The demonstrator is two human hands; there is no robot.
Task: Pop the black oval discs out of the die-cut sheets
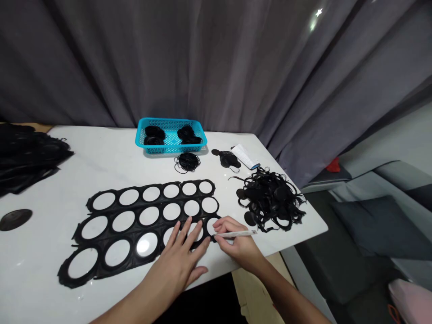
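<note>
A black sheet (134,261) with rows of round cut-outs lies flat on the white table, the tabletop showing through the holes. My left hand (182,252) rests on its near edge, fingers spread and pressed down over the front row. My right hand (241,246) pinches a slim, white, pen-like tool (238,233) at the sheet's near right corner. The tool's tip is beside the last ring of that row; its exact kind I cannot make out. A tangled heap of black strips and discs (272,198) lies to the right of my right hand.
A blue basket (172,148) holding black coiled bundles stands at the back, a loose bundle (188,162) before it. Dark discs (229,159) and a white tube (245,156) lie right. Black sheets (29,155) are piled left, near the white table's (111,155) dark disc (15,219).
</note>
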